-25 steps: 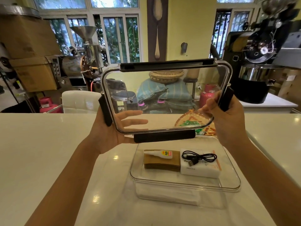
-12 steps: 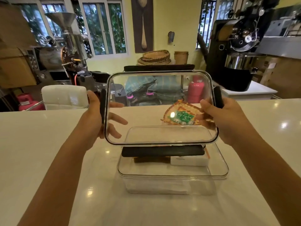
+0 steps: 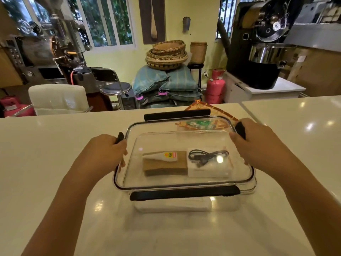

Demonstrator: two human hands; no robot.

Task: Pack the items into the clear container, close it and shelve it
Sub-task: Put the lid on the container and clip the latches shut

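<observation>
the packing looks done: inside the clear container (image 3: 247,187) lie a brown cardboard pack (image 3: 164,167) with a small white tube (image 3: 160,156) on top, and beside it a white box (image 3: 208,169) with a coiled black cable (image 3: 204,157) resting on it. the lid (image 3: 180,145) lies over the container's mouth, gripped at its two short ends. the left hand (image 3: 103,154) curls its fingers round the lid's left edge, just by the black side clip (image 3: 120,138); the right hand (image 3: 258,145) grasps the opposite edge, its fingers wrapped over the right side clip (image 3: 239,130). so both hands are clenched on the lid, neither released.

between the two grips the lid spans flat and level, its long axis running from hand to hand, across the person's view. the container below shares that axis, its mouth facing up. on the near side of the grips the long front clip (image 3: 184,194) juts outward, apparently not folded down; on the far side the back clip (image 3: 177,114) also stands out. whether the lid is pressed fully home i cannot tell.

by my judgement closing is underway but unfinished: the four clips need snapping shut, and shelving is not yet begun. no shelf shows here.

beyond the far clip, past the right grip, a colourful packet (image 3: 212,109) lies on the white counter (image 3: 55,145), outside the container; whether it belongs to the task is unclear.
</observation>
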